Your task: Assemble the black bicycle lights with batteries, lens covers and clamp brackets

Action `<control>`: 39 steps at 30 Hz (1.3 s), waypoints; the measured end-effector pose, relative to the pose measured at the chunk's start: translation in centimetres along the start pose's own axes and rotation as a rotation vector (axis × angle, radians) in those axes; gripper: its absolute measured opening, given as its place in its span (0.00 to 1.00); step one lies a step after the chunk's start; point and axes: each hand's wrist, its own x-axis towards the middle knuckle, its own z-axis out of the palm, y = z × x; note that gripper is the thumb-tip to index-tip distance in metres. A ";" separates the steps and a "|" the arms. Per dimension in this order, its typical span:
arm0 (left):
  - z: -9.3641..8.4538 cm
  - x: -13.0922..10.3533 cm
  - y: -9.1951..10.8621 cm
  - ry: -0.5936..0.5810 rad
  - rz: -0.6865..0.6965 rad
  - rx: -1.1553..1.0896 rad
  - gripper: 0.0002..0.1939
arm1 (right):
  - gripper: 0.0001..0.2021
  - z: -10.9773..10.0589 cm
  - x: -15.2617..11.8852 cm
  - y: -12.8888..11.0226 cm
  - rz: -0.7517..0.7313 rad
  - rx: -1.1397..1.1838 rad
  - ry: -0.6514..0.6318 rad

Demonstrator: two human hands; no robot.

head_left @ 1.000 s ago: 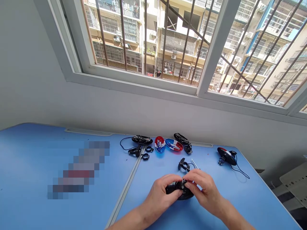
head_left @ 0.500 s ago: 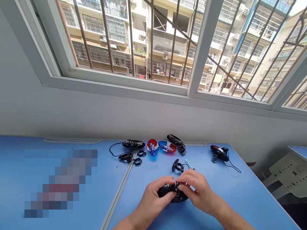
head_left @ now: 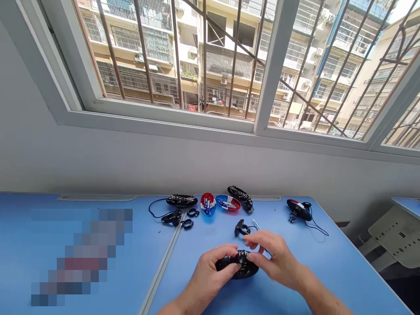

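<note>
On the blue table (head_left: 127, 262), near its front edge, we see a black oval housing (head_left: 246, 273) lying beneath both hands, its open, mechanical side facing up. The left hand (head_left: 213, 267) grasps the left end of the housing, thumb on the near side and fingers on the far side. The right hand (head_left: 277, 261) is parted, its thumb at a small dark fitting (head_left: 242, 257) on top of the housing and its forefinger raised; we see nothing pinched between them, and cannot tell whether the thumb touches the fitting.

We judge the step in hand to be the handling of this fitting: seating or adjusting it by fingertip while the left hand steadies the body. The next move seems to call for a firm left grip, a level housing and a precise right-hand pinch, since so small a part could slip or tilt.

Just beyond the right hand we note a clamp bracket (head_left: 240, 228) and a thin metal shaft (head_left: 256, 224), perhaps a screwdriver's. Farther back lie a red-and-blue oval shell (head_left: 208, 204) and, at far right, a corded oval unit (head_left: 299, 211).
</note>
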 end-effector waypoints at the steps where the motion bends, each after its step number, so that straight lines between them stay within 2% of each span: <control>1: 0.0 0.0 0.1 0.012 -0.014 0.018 0.06 | 0.14 -1.0 0.1 -0.1 0.057 -0.012 0.009; 4: -0.1 -0.1 0.1 0.032 -0.046 0.039 0.06 | 0.10 -4.1 0.0 -0.4 0.327 -0.151 0.017; 6: -0.1 -0.1 0.0 0.033 -0.052 0.027 0.06 | 0.07 -5.5 -0.7 -0.5 0.433 -0.287 -0.111; 8: 0.0 -0.2 -0.3 0.036 -0.054 0.015 0.06 | 0.06 -6.1 -1.6 -0.4 0.490 -0.421 -0.240; 11: 0.0 -0.1 -0.7 0.039 -0.056 0.019 0.06 | 0.07 -5.5 -2.9 0.0 0.545 -0.615 -0.322; 16: 0.1 0.1 -0.6 0.052 -0.024 0.042 0.06 | 0.07 -3.0 -3.7 0.9 0.594 -0.895 -0.435; 19: 0.1 -0.1 -0.1 0.060 -0.024 0.051 0.06 | 0.08 -1.8 -4.0 1.9 0.615 -0.935 -0.404; 21: 0.2 -0.2 0.1 0.061 -0.028 0.058 0.06 | 0.08 -1.8 -4.3 2.7 0.612 -0.861 -0.328; 25: 0.3 -0.2 0.2 0.083 -0.023 0.066 0.05 | 0.09 -4.1 -4.3 3.0 0.572 -0.508 -0.010; 27: 0.4 -0.3 0.0 0.085 -0.011 0.066 0.05 | 0.10 -6.0 -3.8 1.8 0.517 -0.377 0.147; 30: 0.4 -0.3 -0.2 0.064 0.000 0.066 0.05 | 0.11 -8.3 -2.7 -1.5 0.448 -0.312 0.249; 32: 0.4 -0.3 -0.3 0.056 -0.001 0.064 0.05 | 0.10 -9.0 -2.0 -3.9 0.355 -0.306 0.211; 34: 0.4 -0.3 -0.3 0.057 -0.001 0.056 0.05 | 0.08 -8.8 -1.4 -5.8 0.240 -0.349 0.079; 37: 0.4 -0.3 -0.1 0.053 0.000 0.036 0.04 | 0.07 -7.5 -0.3 -7.2 -0.014 -0.452 0.000; 39: 0.4 -0.2 0.1 0.050 -0.001 0.024 0.04 | 0.07 -6.4 0.5 -7.5 -0.123 -0.496 -0.017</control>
